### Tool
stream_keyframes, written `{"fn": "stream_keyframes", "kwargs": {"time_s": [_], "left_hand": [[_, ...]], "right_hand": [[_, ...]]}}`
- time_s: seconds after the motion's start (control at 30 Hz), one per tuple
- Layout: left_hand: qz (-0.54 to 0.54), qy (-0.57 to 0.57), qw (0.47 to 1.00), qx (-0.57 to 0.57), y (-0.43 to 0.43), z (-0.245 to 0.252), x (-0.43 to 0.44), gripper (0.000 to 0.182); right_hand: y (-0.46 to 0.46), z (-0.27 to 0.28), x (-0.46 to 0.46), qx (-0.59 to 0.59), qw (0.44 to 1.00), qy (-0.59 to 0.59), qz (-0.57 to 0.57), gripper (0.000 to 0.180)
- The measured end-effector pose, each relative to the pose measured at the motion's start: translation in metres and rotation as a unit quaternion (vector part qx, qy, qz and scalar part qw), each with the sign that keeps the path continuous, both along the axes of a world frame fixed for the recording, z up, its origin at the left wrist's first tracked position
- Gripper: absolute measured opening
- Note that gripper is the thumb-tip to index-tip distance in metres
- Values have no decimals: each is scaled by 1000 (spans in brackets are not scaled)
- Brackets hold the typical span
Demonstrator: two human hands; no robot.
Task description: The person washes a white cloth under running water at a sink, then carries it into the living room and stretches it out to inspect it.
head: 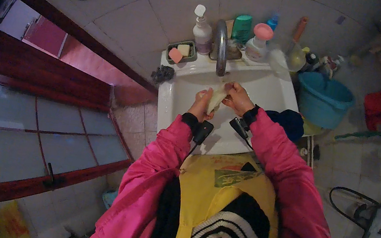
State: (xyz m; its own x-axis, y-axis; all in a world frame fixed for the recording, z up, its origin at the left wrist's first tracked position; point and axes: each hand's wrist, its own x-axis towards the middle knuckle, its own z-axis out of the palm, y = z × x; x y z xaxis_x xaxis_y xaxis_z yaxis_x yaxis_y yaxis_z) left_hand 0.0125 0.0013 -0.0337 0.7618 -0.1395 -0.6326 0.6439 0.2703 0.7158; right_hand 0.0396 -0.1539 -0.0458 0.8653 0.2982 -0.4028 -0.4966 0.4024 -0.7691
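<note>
Both my hands are over a white washbasin (191,78), just below the curved metal faucet (221,45). My left hand (201,104) holds a pale yellowish, limp piece (217,99) along its left side; whether it is cloth or something else I cannot tell. The fingers of my right hand (236,98) pinch its upper right edge. A dark band with a small black device is strapped at each wrist. Behind the faucet's left side are a white pump bottle (202,35) and a soap dish (193,59) with a pink and a cream bar of soap.
A dark mesh scrubber (163,74) lies on the basin's left corner. A green bottle (241,29) and a pink-topped pump bottle (258,45) stand behind right. Right of the basin are a blue bucket (324,102) and a dark cloth (287,124). A framed glass door (55,146) is at left.
</note>
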Motion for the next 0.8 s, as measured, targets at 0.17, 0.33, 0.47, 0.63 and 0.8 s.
{"fn": "stream_keyframes", "kwargs": {"time_s": [0.17,0.33,0.47,0.63,0.8], "left_hand": [[-141,-51,989,12,9,-7,0,38],[-133,-158,961,183,21,-19,2,37],[-80,-144,965,206,18,-13,2,30],[-15,-117,993,-2,11,6,2,25],[22,-49,993,-109,8,10,3,21]], "right_hand": [[1,14,4,-32,999,-21,18,19],[-4,12,2,-135,990,-30,19,19],[-11,-1,3,-186,980,-60,22,24],[-17,-15,11,-225,970,-86,42,23],[-9,-6,-10,-131,989,-7,65,30]]}}
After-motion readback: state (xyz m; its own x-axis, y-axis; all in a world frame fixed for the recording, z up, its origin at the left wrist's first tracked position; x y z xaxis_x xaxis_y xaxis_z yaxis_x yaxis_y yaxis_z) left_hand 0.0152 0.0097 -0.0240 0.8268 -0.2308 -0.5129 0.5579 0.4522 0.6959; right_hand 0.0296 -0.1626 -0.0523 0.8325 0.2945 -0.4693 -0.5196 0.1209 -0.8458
